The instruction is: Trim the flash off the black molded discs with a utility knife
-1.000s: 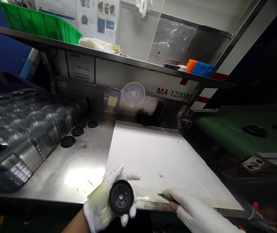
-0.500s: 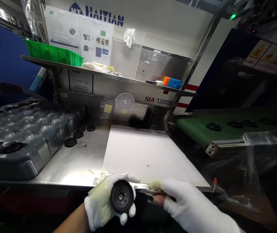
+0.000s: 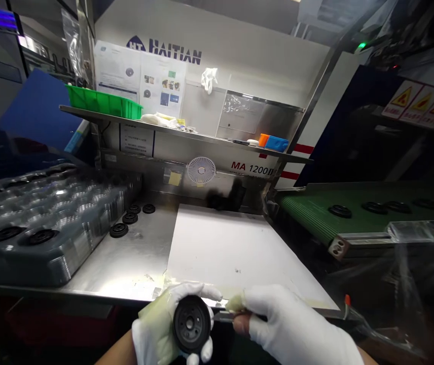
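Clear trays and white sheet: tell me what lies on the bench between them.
In the head view, four black discs sit on the metal bench between the clear trays and white sheet, grouped nearer the trays; pale specks dot its near end.

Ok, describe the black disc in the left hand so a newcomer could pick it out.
Find the big white sheet on the bench; by its near left corner is the gloved left hand. The black disc sits in that hand, showing a pale spot at its centre. Other discs lie on the bench, in the clear trays and on the green belt; this one alone is held.
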Available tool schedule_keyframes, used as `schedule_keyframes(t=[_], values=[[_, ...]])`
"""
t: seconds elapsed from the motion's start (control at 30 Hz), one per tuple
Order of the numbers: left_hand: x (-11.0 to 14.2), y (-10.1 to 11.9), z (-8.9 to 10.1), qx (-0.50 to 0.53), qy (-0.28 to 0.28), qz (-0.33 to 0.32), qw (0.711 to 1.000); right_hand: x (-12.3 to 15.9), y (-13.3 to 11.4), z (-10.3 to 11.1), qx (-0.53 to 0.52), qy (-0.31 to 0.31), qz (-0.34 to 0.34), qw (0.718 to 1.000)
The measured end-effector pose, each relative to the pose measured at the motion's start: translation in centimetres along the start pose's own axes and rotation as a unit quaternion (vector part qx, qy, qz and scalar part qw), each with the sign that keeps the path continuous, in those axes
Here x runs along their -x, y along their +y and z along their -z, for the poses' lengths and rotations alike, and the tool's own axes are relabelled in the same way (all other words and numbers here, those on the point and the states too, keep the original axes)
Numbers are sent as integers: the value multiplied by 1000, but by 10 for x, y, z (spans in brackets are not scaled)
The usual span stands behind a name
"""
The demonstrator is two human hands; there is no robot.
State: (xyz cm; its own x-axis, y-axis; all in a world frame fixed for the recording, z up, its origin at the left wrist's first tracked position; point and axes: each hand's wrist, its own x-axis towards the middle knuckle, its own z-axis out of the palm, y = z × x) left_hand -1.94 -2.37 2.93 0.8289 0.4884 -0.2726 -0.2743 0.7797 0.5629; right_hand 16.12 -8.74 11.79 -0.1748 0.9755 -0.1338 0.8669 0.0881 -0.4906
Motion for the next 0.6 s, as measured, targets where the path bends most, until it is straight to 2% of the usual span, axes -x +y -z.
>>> schedule_keyframes(t=[0.13, 0.27, 0.33, 0.43, 0.5, 0.6], values=[[-16, 14, 13, 16, -40, 10, 999, -22, 8, 9, 15, -5, -19, 1000], [-35, 35, 24, 3, -33, -7, 999, -51, 35, 17, -29, -33, -41, 998], [-43, 49, 29, -12, 6, -24, 1000, -74, 53, 19, -41, -40, -46, 997], [-51, 77, 45, -61, 119, -95, 987, -122, 78, 19, -51, -61, -42, 996], [-54, 96, 64, -122, 196, -148, 962, -156, 90, 19, -44, -81, -52, 994], [-62, 120, 97, -159, 257, -141, 943, -196, 103, 25, -22, -82, -51, 995]])
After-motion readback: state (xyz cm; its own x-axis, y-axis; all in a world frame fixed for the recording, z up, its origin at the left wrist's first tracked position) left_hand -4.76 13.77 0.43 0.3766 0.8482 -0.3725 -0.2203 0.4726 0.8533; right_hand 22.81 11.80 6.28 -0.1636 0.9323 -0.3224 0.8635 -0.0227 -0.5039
